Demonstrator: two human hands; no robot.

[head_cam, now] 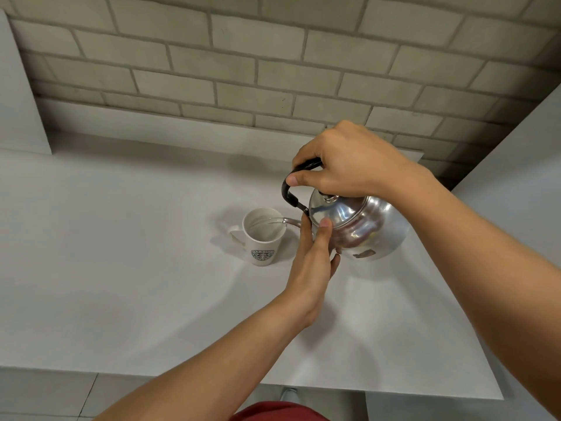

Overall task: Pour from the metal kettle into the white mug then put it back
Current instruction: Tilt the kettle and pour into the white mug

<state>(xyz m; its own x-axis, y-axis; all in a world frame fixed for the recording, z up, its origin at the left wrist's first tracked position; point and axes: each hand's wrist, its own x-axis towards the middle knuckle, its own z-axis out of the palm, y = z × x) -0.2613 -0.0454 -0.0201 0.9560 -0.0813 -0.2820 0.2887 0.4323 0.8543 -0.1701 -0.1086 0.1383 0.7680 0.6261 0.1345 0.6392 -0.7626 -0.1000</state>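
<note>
**Pouring under way: kettle tipped over the mug**

Standing toward the middle of the desk, nearer its back edge than its front, the white mug has its handle turned left, away from the pour, and its logo facing the person. That leaves its open mouth clear on the right, where the spout reaches just over the rim; a thin stream seems to run into it.

Next comes the left hand, raised from the front edge, with its fingers spread narrowly against the kettle's near side and the thumb tip pressed on the lid. That reads as a brace, so the lid stays seated while the body tilts.

Right of it, the metal kettle hangs off the desk, leaning left toward the mug. The right hand is wrapped tight round the black handle from above, carrying the weight and setting the tilt.
</note>
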